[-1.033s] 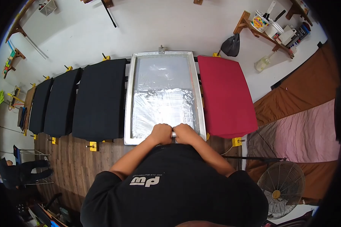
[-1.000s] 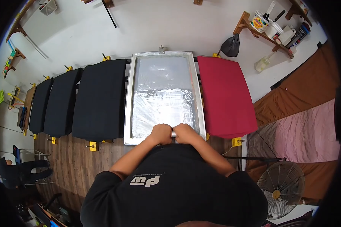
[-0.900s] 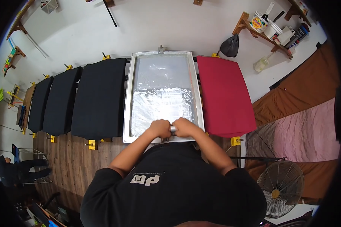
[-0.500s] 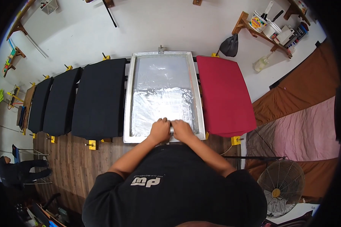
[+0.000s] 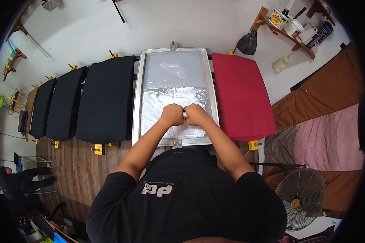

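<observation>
Silvery metal glints between two bare fists: a short stretch of bar [image 5: 185,115], with the fingers of the left hand [image 5: 172,115] curled tightly around one side and those of the right hand [image 5: 195,115] around the other. The knuckles face up and the hands sit almost touching; what lies under the palms is hidden.

The bar is over the lower half of a pale metal-framed screen [image 5: 138,97], near its middle from side to side. Around the hands the screen's surface is glossy and wrinkled with bright reflections; farther up it turns a flat, smooth grey. A metal clamp [image 5: 173,46] stands at the far edge of the frame, and a bracket [image 5: 177,143] sits at the near edge, close to the wearer's black shirt [image 5: 182,202].

Just right of the frame lies a red-covered board [image 5: 245,97]; to the left run three black-covered boards [image 5: 105,99] in a row, with yellow blocks [image 5: 97,149] at their ends.

Farther out, a wall shelf [image 5: 261,19] at upper right carries white tubs [image 5: 278,19], and a black bag [image 5: 247,43] hangs below. A round fan [image 5: 300,198] stands at lower right, beneath brown and pink cloth [image 5: 332,141]. At far left, another person [image 5: 24,180] in dark clothes is over the wooden floor [image 5: 79,170].
</observation>
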A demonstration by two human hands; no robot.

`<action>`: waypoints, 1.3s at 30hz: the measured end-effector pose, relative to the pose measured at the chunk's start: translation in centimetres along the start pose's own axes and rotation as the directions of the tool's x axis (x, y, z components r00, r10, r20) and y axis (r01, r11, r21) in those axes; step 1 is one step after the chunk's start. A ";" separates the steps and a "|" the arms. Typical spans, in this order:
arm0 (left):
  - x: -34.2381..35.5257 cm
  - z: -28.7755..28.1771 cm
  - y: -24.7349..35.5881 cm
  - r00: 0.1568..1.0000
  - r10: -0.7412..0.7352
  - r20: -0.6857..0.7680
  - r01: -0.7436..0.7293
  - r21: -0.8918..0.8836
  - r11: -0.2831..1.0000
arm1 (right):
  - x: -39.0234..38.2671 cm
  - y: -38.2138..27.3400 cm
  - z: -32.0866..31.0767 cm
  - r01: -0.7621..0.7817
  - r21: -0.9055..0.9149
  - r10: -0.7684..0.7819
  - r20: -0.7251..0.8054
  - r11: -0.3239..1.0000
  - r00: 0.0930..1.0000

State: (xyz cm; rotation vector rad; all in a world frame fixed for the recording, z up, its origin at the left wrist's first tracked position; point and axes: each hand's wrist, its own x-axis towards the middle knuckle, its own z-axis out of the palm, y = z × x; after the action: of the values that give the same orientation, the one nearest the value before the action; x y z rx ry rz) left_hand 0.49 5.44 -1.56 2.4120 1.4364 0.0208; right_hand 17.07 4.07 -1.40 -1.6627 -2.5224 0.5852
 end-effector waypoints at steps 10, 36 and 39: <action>-6.4 1.1 2.3 0.981 0.111 0.156 -0.100 -0.073 0.992 | -6.3 -2.6 1.5 0.041 0.118 -0.058 0.141 0.992 0.988; -2.5 -1.1 1.3 0.984 -0.026 0.177 0.037 -0.055 0.998 | -2.1 -0.2 -1.5 0.061 0.077 -0.076 0.211 0.995 0.974; 0.1 -1.3 0.2 0.996 -0.065 0.060 0.067 -0.034 0.997 | 0.1 0.1 -1.6 0.006 0.077 -0.011 0.065 0.997 0.998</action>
State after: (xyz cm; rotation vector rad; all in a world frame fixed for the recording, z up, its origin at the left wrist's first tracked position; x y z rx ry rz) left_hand 0.47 5.76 -0.26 2.3158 1.4754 -0.0389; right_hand 17.49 4.63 0.02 -1.6322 -2.5153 0.7371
